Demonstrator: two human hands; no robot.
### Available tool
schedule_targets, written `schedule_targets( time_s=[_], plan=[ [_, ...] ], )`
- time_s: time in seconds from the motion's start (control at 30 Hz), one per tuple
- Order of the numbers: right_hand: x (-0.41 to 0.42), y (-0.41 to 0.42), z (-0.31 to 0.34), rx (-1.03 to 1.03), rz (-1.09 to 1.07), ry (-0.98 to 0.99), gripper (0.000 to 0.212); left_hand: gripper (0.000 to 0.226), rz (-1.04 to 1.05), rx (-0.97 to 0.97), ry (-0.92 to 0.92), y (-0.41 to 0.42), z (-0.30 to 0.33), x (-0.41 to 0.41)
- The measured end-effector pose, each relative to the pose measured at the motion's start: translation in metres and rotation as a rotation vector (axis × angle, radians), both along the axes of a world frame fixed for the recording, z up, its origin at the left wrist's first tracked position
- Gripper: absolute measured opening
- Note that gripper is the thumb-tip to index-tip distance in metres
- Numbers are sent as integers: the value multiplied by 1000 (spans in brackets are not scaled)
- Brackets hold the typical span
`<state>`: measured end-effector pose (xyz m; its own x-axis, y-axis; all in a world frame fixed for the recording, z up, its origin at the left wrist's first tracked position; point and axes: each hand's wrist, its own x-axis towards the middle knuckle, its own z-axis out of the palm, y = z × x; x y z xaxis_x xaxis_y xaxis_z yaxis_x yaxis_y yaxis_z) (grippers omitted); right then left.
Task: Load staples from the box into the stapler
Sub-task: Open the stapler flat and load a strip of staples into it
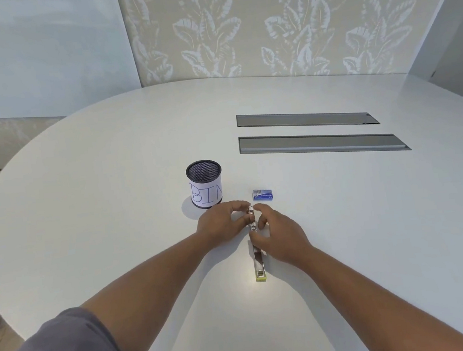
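Mesh bin [205,186] far left on the white table [100,217], well apart from any edge. Left hand [220,224] pinching the stapler [256,244], fingers closed on its far end; right hand [281,237] curled alongside, grip unclear. Stiff metal, opened flat seemingly, light. Staple box [262,194] just beyond, small, easily crushed; open room rightward

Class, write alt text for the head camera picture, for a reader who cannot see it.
Both hands, left hand and right hand, grip the far half of a stapler lying opened out flat on a white table. Just beyond it lies a small blue staple box, closed as far as shows, with a black mesh cup labelled BIN to its left.
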<state>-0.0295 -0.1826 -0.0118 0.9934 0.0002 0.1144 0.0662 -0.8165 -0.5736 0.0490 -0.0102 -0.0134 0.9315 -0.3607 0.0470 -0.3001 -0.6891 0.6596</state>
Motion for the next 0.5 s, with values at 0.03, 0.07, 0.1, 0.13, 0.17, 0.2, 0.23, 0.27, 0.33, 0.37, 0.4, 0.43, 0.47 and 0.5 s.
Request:
schedule_targets(
  time_s=[0.03, 0.07, 0.1, 0.13, 0.17, 0.2, 0.23, 0.27, 0.33, 0.37, 0.4, 0.43, 0.47, 0.5],
  plan=[
    [0, 2, -3, -15, -6, -37, 46, 40, -1, -3, 1, 0, 0, 0],
    [-1, 4, -5, -31, -12, -68, 46, 41, -1, -5, 2, 0, 0, 0],
    [0, 5, -7, -46, -16, -90, 45, 41, -3, -5, 2, 0, 0, 1],
    [0, 6, -9, -59, -17, -104, 44, 40, -6, -1, 0, 0, 0, 1],
    [1, 6, -10, -68, -17, -109, 42, 40, -7, 5, -3, -1, 1, 2],
    [3, 5, -11, -74, -16, -112, 40, 40, -5, 10, -5, -2, 1, 2],
    [3, 5, -11, -78, -13, -113, 36, 39, -1, 12, -4, -2, 1, 3],
    [4, 4, -12, -81, -9, -115, 33, 39, 5, 12, 0, -3, 2, 3],
    [5, 3, -14, -88, -1, -117, 26, 38, 10, 13, 12, -4, 3, 3],
    [5, 3, -15, -92, 2, -117, 24, 37, 9, 15, 19, -5, 3, 4],
    [6, 3, -16, -96, 4, -114, 22, 36, 8, 19, 24, -5, 3, 5],
    [6, 3, -16, -101, 4, -109, 20, 36, 11, 28, 28, -6, 3, 5],
    [7, 2, -17, -107, 5, -103, 19, 37, 16, 40, 33, -6, 3, 5],
    [7, 2, -17, -111, 5, -98, 18, 38, 21, 50, 40, -7, 3, 5]
  ],
)
